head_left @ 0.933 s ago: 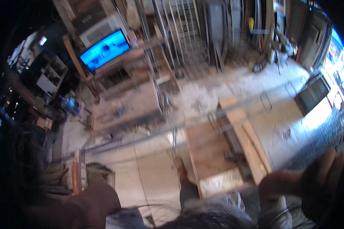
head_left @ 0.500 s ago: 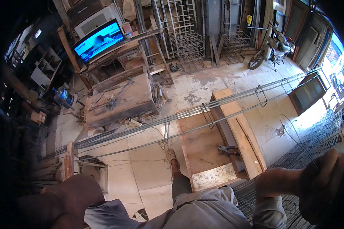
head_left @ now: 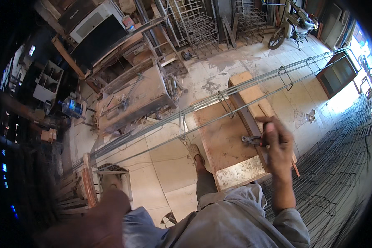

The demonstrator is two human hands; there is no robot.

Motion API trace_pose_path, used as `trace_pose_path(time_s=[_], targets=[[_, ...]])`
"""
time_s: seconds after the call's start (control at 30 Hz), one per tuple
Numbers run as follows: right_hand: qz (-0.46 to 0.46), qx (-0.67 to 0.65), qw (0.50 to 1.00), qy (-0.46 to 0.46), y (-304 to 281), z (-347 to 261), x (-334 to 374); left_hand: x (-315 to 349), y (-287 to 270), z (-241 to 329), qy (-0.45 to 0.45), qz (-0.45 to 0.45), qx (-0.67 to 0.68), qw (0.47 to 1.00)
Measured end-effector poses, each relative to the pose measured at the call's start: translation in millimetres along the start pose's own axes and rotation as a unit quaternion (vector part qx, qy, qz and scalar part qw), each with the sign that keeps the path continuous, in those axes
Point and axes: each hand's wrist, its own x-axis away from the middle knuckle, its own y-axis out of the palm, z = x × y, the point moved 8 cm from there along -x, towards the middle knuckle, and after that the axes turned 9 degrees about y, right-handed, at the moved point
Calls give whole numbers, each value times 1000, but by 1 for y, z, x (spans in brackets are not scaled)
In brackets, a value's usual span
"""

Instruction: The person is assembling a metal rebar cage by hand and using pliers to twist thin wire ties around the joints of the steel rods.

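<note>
My right hand (head_left: 277,142) is over the long wooden box (head_left: 242,80), its fingers curled. Whether it holds anything is hidden. Pincers (head_left: 251,140) with open jaws lie at the box's edge, their handles running toward and partly behind this hand. At the lower left, my left hand (head_left: 111,192) is smeared by motion, and its fingers cannot be made out. Long steel rods (head_left: 186,111) with several bent wire stirrups (head_left: 284,78) hung on them stretch across in front of me, passing over the box.
Wooden posts (head_left: 88,177) stand under the rods at left. Welded rebar cages (head_left: 318,194) pile up at right. A low dusty workbench (head_left: 132,105) with tools stands ahead left, below a dark screen (head_left: 99,43). A motorcycle (head_left: 295,27) is parked at the back right.
My right hand has come from the far right, leftward to beside the pincers; the thin wire near it no longer shows. My left hand has shifted right. The screen has gone from blue to dark.
</note>
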Motion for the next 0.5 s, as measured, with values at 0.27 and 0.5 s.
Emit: trace_pose_path(time_s=[0.27,0.5], targets=[[-133,-124,965,189,36,107,23,235,247,48,-658,-13,383,648],[-186,-241,914,266,44,162,31,241,282,71,-646,-61,386,656]])
